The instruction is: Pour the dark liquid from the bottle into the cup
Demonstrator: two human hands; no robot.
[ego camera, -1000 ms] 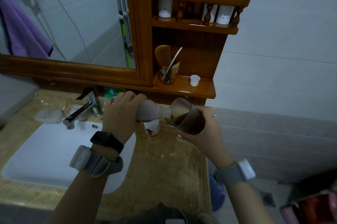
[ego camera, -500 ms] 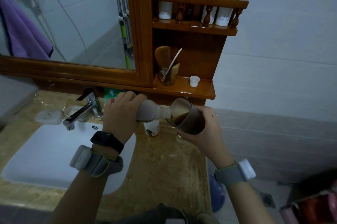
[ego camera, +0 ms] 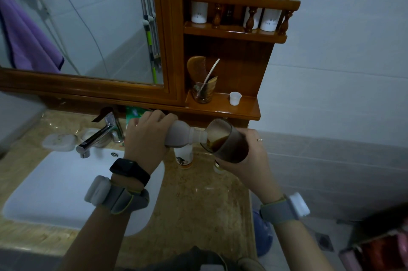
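Little has changed over the last second: pour continues, bottle (ego camera: 185,135) held near level as before, so the task reads as mid-way, not finishing. Left hand (ego camera: 146,136) wrapped tight round the bottle's base; right hand (ego camera: 247,160) closed round the cup (ego camera: 227,141), tilted toward the bottle's mouth, which sits at the rim. Both held above the counter (ego camera: 198,200). Bottle is frosted plastic, rounded shoulder; cup is smoky, translucent, cylindrical, dark liquid (ego camera: 217,141) pooled in it. Counter speckled stone, glossy. Behind, varnished wooden shelf (ego camera: 242,108).
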